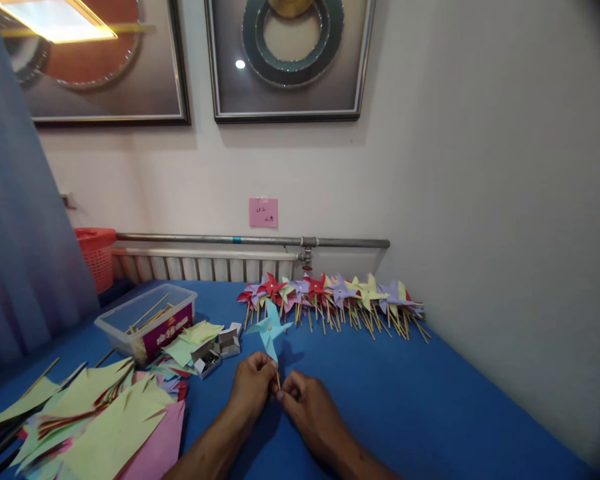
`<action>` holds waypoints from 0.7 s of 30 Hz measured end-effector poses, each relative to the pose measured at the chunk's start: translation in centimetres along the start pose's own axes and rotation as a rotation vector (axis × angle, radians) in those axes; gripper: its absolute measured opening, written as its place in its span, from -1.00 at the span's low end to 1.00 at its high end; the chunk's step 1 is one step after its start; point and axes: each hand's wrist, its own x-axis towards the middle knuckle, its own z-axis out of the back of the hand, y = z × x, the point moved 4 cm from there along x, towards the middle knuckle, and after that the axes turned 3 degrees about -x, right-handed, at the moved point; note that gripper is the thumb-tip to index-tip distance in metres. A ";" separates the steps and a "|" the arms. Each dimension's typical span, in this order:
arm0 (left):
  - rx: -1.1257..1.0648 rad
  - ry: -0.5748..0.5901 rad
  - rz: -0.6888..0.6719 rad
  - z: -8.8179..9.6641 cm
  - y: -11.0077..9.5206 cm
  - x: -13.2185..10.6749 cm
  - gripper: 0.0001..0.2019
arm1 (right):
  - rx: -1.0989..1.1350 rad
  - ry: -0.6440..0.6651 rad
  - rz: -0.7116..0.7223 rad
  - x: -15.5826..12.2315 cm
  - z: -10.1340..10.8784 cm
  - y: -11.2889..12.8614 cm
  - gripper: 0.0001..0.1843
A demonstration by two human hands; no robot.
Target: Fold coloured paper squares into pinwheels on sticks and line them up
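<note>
A light blue paper pinwheel point(269, 329) on a thin wooden stick stands upright over the blue table, held between my two hands. My left hand point(254, 383) is closed on the stick just under the paper blades. Lower on the same stick, the fingers of my right hand point(303, 403) pinch its end. A pin shows at the centre of the blades. To the left of my left hand lie two small open boxes, a nearer box point(207, 360) with small dark metal pieces inside and another box point(227, 342) behind it.
Finished pinwheels point(340, 293) in several colours lie in a row at the back. A clear plastic tub point(145, 320) holds wooden sticks. Cut paper sheets point(105, 420) are piled at the front left, and a red basket point(97, 257) stands near the curtain point(25, 200).
</note>
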 end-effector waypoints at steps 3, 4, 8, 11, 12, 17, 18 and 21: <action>-0.019 -0.024 0.002 0.0 0.1 0.0 -0.69 | -0.041 -0.012 0.003 -0.1 0.0 0.0 -0.88; -0.028 -0.026 0.003 0.0 0.1 0.0 -0.69 | -0.051 -0.015 0.004 -0.1 0.0 0.0 -0.88; -0.052 -0.018 0.018 -0.1 0.1 0.0 -0.66 | -0.086 -0.022 -0.012 -0.2 -0.1 0.0 -0.87; -0.051 -0.028 0.012 0.0 -0.1 0.0 -0.67 | -0.091 -0.032 -0.003 -0.2 -0.2 0.0 -0.89; -0.051 -0.031 0.009 0.0 -0.2 0.0 -0.67 | -0.087 -0.035 -0.002 -0.1 -0.2 0.1 -0.90; -0.066 -0.048 0.000 0.2 -0.5 -0.1 -0.69 | -0.035 -0.033 -0.029 0.0 -0.3 0.3 -0.88; -0.068 -0.046 0.006 0.2 -0.5 -0.1 -0.69 | -0.023 -0.030 -0.032 0.1 -0.4 0.4 -0.88; -0.069 -0.035 0.032 0.2 -0.4 0.1 -0.70 | -0.011 -0.019 -0.038 0.1 -0.4 0.5 -0.89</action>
